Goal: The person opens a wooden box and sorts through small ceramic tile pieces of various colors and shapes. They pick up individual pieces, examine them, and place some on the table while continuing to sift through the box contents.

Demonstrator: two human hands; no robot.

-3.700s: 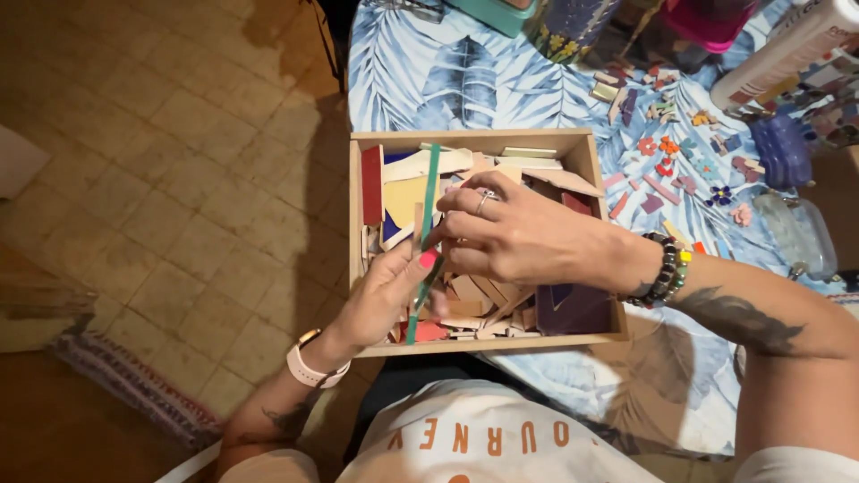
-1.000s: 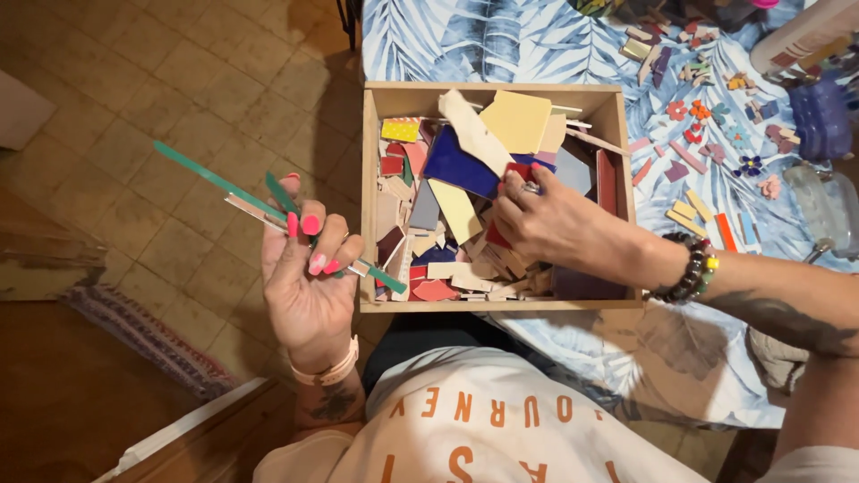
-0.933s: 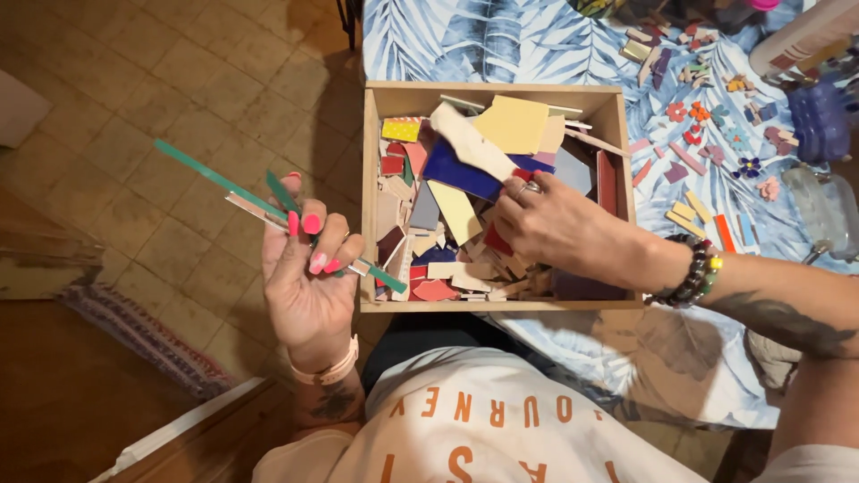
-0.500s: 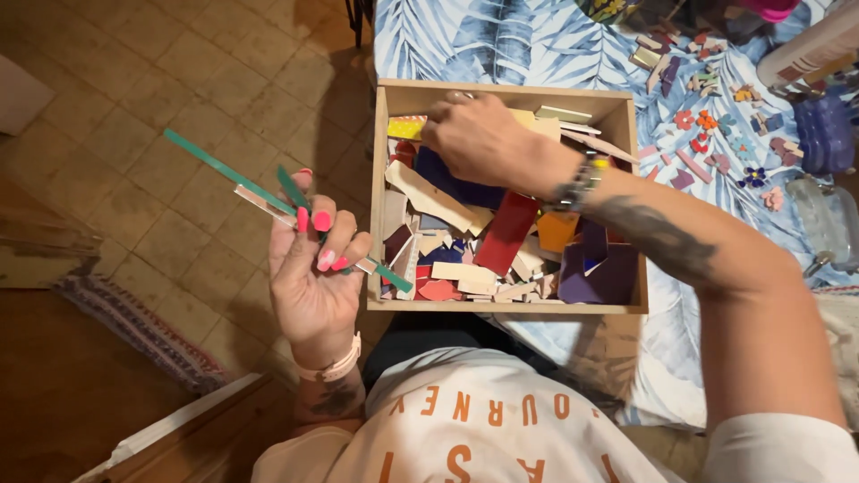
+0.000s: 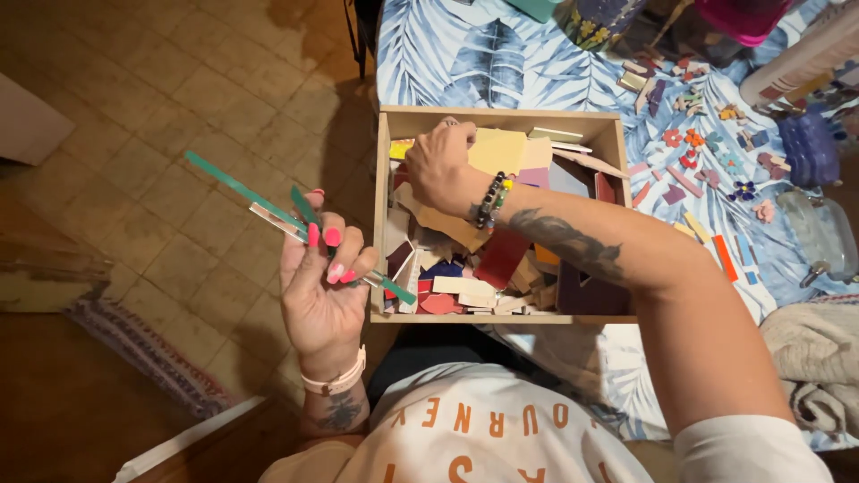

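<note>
Evidently left hand (image 5: 324, 295) fingers pinch green strips (image 5: 268, 207); right hand (image 5: 440, 165) apparently grasps pieces

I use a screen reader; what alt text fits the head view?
A person's left hand holds thin green strips while the right hand reaches into a wooden box of coloured flat pieces on their lap.

Looks like a home craft corner, prob. a hobby setup in a living space w/ worn tan floor tiles (image 5: 179, 98) and a fringed rug (image 5: 143, 353) at the edge. The tabletop has a blue leaf-print cloth (image 5: 474, 54) over it, scattered w/ small coloured mosaic bits (image 5: 707, 170) and little flower shapes. A wooden box (image 5: 501, 121) full of coloured tile pieces, plus jars and containers (image 5: 805, 143) at the far side, fits mosaic hobby work, not a shop or lab.
</note>
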